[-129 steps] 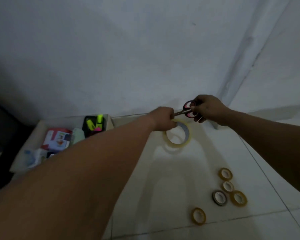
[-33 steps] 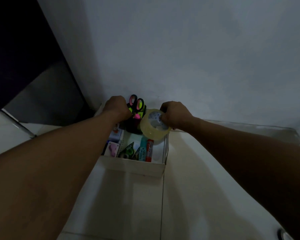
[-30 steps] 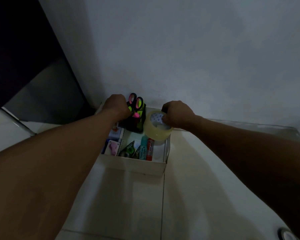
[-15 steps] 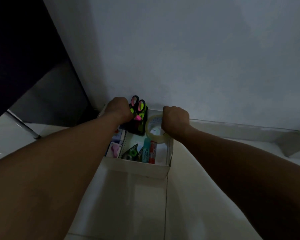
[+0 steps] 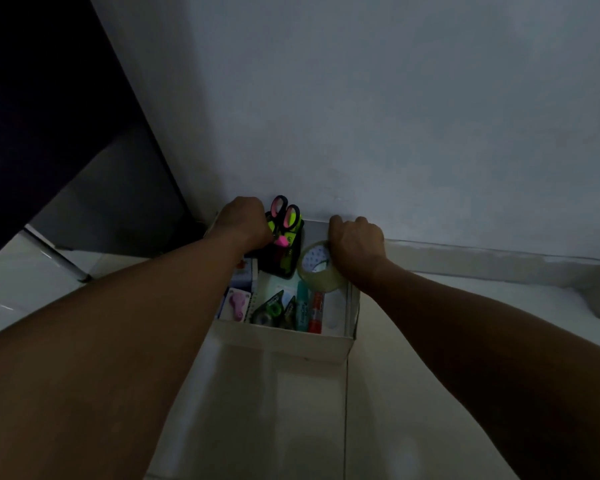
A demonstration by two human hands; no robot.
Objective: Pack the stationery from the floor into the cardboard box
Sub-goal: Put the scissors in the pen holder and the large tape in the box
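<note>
Fingers of the right hand [image 5: 356,244] are curling over the far rim of the clear tape roll [image 5: 318,268], gripping it from above as it is being lowered into the back right corner of the cardboard box [image 5: 284,344]; the fingertips themselves are hidden behind the knuckles. Tilted on edge, the roll is presenting its open core toward the camera, so that its axis is pointing up and back at the viewer rather than straight up; this tilt is probably letting it slip into the narrow gap between the box wall and the black pen holder [image 5: 281,258]. Fingers of the left hand [image 5: 245,221] are closing against the near side of that holder, apparently steadying it, though exactly what they are pinching cannot be told. Pink-handled scissors [image 5: 284,211] are standing handles-up in the holder among yellow highlighters [image 5: 293,220]. Nearer the viewer, a teal tube [image 5: 302,308] and a red glue stick [image 5: 316,311] are lying side by side with their long axes running front to back, beside correction-tape dispensers [image 5: 272,306] and a pink item in a pack [image 5: 238,304]. Resting on the pale tiled floor [image 5: 291,410], the box is sitting close against the wall [image 5: 395,116].
</note>
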